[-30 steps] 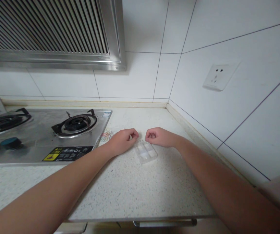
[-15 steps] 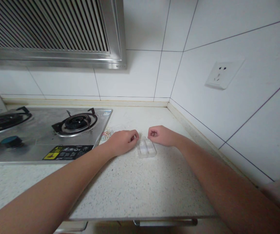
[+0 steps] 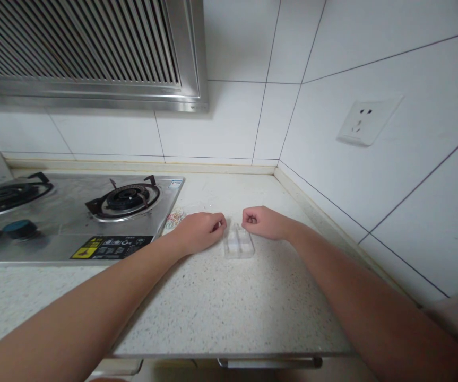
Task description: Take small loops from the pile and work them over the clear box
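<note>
From my remote post I view a clear divided box (image 3: 239, 254) lying on the speckled counter (image 3: 221, 307), its far corners beside the fingertips. The left hand (image 3: 205, 232) is half closed, thumb and forefinger drawn together at the box's far left corner; the right hand (image 3: 266, 222) is curled likewise at the far right. Whether either pinches the rim or some small piece, I cannot tell. A multicoloured pile (image 3: 173, 218), too small to resolve, lies behind the left wrist, beside the stove (image 3: 67, 207). I judge the step in hand to be fine two-handed work at the box's far edge; the next move calls for level wrists and light, matched finger pressure.
</note>
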A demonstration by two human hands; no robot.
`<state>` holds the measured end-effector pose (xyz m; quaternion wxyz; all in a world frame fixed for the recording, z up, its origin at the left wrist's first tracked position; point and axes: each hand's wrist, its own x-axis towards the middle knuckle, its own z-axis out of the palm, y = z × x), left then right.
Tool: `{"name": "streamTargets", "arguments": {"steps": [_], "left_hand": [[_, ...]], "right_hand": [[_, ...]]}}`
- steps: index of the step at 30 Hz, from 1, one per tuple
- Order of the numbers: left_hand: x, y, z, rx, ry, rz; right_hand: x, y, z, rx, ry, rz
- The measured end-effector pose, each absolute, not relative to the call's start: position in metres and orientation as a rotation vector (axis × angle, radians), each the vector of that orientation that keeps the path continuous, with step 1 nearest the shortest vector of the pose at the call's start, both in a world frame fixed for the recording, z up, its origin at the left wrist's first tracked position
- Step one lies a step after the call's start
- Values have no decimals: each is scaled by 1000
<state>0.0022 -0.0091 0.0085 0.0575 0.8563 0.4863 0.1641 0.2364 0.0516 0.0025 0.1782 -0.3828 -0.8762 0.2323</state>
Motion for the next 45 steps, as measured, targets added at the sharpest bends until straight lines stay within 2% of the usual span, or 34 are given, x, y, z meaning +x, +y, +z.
{"name": "streamTargets", "arguments": {"steps": [45], "left_hand": [[0,-6,6,2557,1547,501]], "right_hand": [[234,51,3,-1104,-2472,711]]}}
